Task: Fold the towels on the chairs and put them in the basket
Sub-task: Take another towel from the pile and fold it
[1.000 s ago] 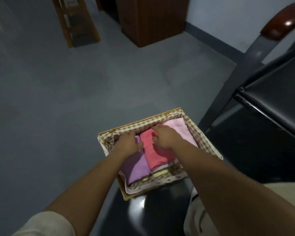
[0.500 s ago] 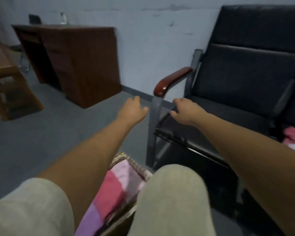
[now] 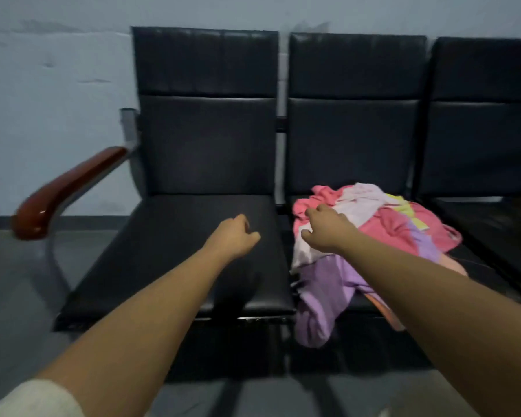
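Pink and lilac towels (image 3: 399, 228) lie under the half-open right hand (image 3: 325, 228); left hand (image 3: 232, 236) loosely curled, empty.

- We've got a heap of unfolded towels (image 3: 403, 233) bunched up on the seat of the middle chair (image 3: 355, 139).
- A hot pink towel (image 3: 394, 224) makes up most of the heap, with a pale pink towel (image 3: 361, 203) crumpled over the top.
- A purple towel (image 3: 322, 296) droops down over the seat's front edge.
- The chairs are black, padded and joined in a row against the wall. The left chair (image 3: 205, 145) has a glossy reddish-brown armrest (image 3: 63, 188).
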{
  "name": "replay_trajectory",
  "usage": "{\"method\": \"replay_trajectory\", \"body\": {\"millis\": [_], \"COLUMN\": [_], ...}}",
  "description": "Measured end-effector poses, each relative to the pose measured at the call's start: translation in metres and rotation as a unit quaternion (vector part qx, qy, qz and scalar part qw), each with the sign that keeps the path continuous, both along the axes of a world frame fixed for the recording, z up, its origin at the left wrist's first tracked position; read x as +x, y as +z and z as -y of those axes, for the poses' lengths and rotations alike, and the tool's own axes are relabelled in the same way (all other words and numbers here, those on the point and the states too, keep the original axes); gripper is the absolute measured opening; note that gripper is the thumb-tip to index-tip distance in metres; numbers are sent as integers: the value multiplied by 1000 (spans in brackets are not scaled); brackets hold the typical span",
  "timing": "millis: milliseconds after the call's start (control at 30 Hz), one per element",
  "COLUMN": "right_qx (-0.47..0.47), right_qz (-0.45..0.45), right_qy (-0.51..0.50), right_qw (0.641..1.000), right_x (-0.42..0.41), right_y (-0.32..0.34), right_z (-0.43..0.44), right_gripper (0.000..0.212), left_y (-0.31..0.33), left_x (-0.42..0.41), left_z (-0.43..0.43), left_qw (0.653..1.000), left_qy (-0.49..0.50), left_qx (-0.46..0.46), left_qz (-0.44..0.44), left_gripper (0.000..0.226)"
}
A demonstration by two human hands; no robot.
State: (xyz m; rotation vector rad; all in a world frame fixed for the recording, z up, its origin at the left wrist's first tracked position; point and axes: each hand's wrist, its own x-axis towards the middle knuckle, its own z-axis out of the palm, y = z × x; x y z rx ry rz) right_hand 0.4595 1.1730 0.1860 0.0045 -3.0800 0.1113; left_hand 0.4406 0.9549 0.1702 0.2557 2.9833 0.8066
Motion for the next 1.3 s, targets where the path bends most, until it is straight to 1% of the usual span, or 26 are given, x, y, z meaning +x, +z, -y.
{"method": "replay_trajectory", "body": {"millis": [133, 200, 267, 333, 367, 400, 433, 467, 533, 600, 633, 700, 800, 900, 1000, 1067, 1100, 1133, 1167, 1200, 1233, 1267, 1300], "right_qx": [7, 5, -5, -11, -6, 2, 13, 24, 21, -30, -68, -152, -253, -361, -440, -511, -543, -570, -593, -611, -625, -639, -655], "right_qz": [32, 32, 27, 20, 10, -4, -21, -33, -59, -93, -115, -158, -210, -243, -248, -233, -225, -215, -203, -189, -176, -161, -140], "right_qy": [-67, -92, -108, -115, -115, -114, -111, -107, -100, -96, -98, -113, -133, -100, -73, -38, -20, -3, 10, 24, 40, 57, 70], "right_qw": [997, 995, 994, 993, 993, 993, 994, 993, 993, 991, 986, 969, 935, 895, 860, 826, 809, 793, 779, 768, 760, 750, 739], "right_x": [-17, -29, -40, -53, -59, -63, -67, -71, -78, -81, -81, -79, -75, -70, -57, -46, -42, -35, -29, -21, -15, -9, -4], "right_y": [-28, -41, -54, -69, -76, -82, -87, -91, -95, -95, -94, -88, -69, -36, 3, 26, 36, 47, 55, 63, 68, 72, 73], "right_z": [-49, -70, -87, -104, -112, -118, -121, -125, -131, -136, -138, -142, -139, -130, -111, -91, -80, -66, -53, -38, -23, -9, 6], "right_gripper": [42, 41, 45, 56, 59, 57, 50, 41, 31, 27, 26, 22, 16, 4, 4, 4, 4, 6, 7, 8, 8, 8, 6], "left_y": [-29, -46, -63, -80, -90, -97, -103, -109, -113, -107, -101, -87, -57, -17, 19, 41, 48, 55, 60, 62, 64, 64, 63], "left_x": [-28, -42, -54, -67, -74, -80, -87, -93, -103, -106, -105, -102, -92, -78, -66, -55, -49, -39, -30, -19, -10, -4, 3], "left_z": [-68, -98, -124, -148, -158, -165, -170, -175, -177, -177, -176, -175, -174, -167, -149, -131, -122, -110, -100, -87, -76, -65, -53], "left_qw": [998, 996, 994, 991, 991, 992, 993, 994, 993, 992, 991, 988, 975, 954, 945, 942, 934, 918, 891, 858, 828, 808, 797], "left_qy": [-58, -82, -101, -114, -117, -116, -113, -110, -109, -95, -85, -70, -52, -50, -50, -34, -25, -15, -6, 3, 7, 6, 0], "left_qx": [10, 18, 31, 44, 40, 27, 9, 2, 27, 63, 78, 114, 197, 283, 316, 331, 357, 397, 447, 495, 529, 547, 557], "left_qz": [20, 28, 40, 50, 47, 38, 28, 15, -18, -49, -60, -76, -91, -83, -68, -49, -23, 18, 77, 138, 188, 218, 234], "left_gripper": [24, 25, 39, 58, 64, 66, 63, 54, 32, 13, 11, 16, 14, 10, 11, 13, 15, 17, 23, 36, 55, 69, 76]}}
